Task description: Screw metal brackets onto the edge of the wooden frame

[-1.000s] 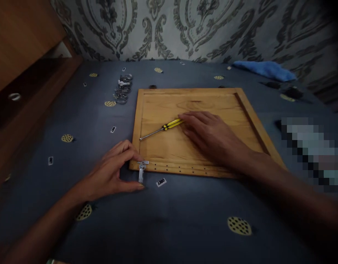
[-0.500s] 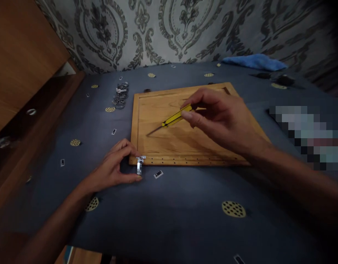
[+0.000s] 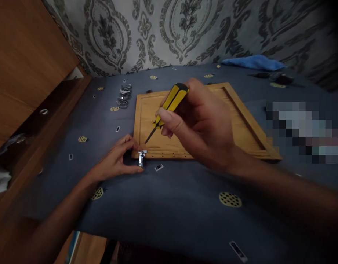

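Small dark words are printed on white patches (image 3: 158,167) of the blue-grey cloth (image 3: 171,205), but they cannot be read surely. At the near left corner of the wooden board (image 3: 247,124), a metal hinge (image 3: 141,160) is pinched by the left hand (image 3: 117,157). The yellow screwdriver (image 3: 171,101), laid flat a second ago, is now gripped by the right hand (image 3: 207,124), tipped down near the hinge.
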### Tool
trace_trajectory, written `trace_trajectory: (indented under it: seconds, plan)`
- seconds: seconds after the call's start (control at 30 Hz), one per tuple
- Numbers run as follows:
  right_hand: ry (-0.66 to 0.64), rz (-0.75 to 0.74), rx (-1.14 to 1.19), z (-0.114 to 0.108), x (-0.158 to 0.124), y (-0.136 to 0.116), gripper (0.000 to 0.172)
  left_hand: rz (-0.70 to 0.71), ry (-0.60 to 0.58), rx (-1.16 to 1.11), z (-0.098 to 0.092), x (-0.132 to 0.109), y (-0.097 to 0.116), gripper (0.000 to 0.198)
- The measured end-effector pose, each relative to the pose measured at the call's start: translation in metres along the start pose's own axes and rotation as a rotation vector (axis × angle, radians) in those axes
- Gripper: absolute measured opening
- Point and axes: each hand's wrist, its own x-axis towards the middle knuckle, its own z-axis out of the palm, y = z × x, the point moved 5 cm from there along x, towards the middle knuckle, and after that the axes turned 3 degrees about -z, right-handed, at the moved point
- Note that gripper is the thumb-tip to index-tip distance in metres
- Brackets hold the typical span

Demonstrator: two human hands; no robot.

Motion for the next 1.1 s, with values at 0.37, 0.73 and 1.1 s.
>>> trace_trajectory:
  seconds: [0.37,0.73,1.1]
  plan:
    - [-0.073,0.002,0.014,0.017,-0.014,0.004,0.026,0.032,0.007,-0.047,0.002,0.000,-0.003,0.040]
    - [-0.102,-0.024,-0.017,0.020,-0.017,0.003,0.033,0.047,0.013,-0.015,0.001,0.000,0.000,0.038]
    - [-0.105,-0.069,-0.041,0.022,-0.019,0.004,0.024,0.050,0.014,-0.016,0.002,0.000,-0.003,0.039]
